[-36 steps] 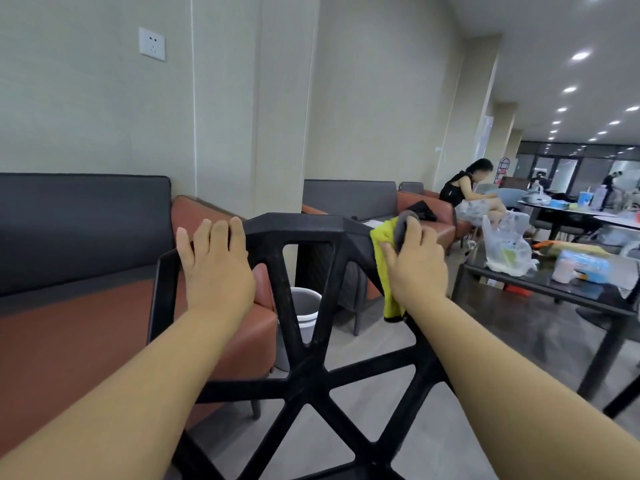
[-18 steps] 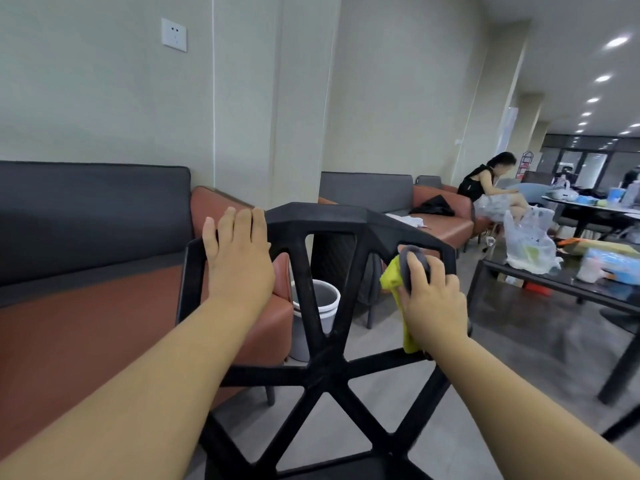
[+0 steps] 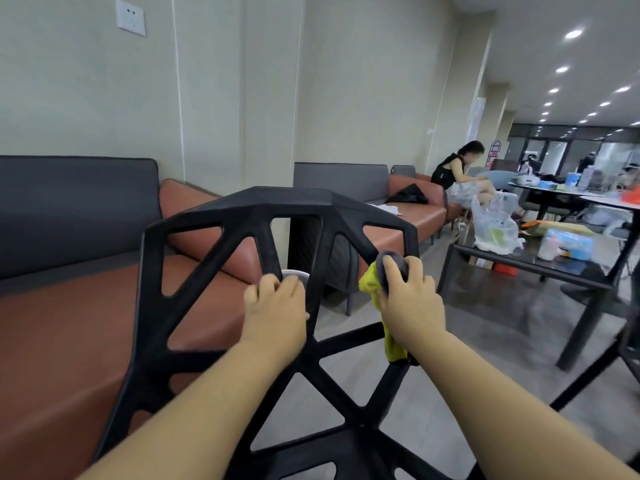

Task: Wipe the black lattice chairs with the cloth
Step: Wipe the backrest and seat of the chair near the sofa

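A black lattice chair [image 3: 294,206] fills the middle of the view, its backrest towards me. My left hand [image 3: 275,306] grips one of the slanted central struts, fingers curled round it. My right hand [image 3: 408,299] holds a yellow and grey cloth [image 3: 372,284] bunched against the right-hand strut of the backrest, below its upper right corner. A yellow tail of the cloth hangs down below my wrist.
An orange and grey sofa [image 3: 69,306] runs along the wall at left behind the chair. A white bin [image 3: 298,274] shows through the lattice. A dark glass table [image 3: 540,271] with a plastic bag [image 3: 495,226] stands at right. A seated person [image 3: 457,171] is further back.
My left hand has left the top left edge of the backrest and now grips a central strut lower down. My right hand has slid the cloth down the right-hand strut.
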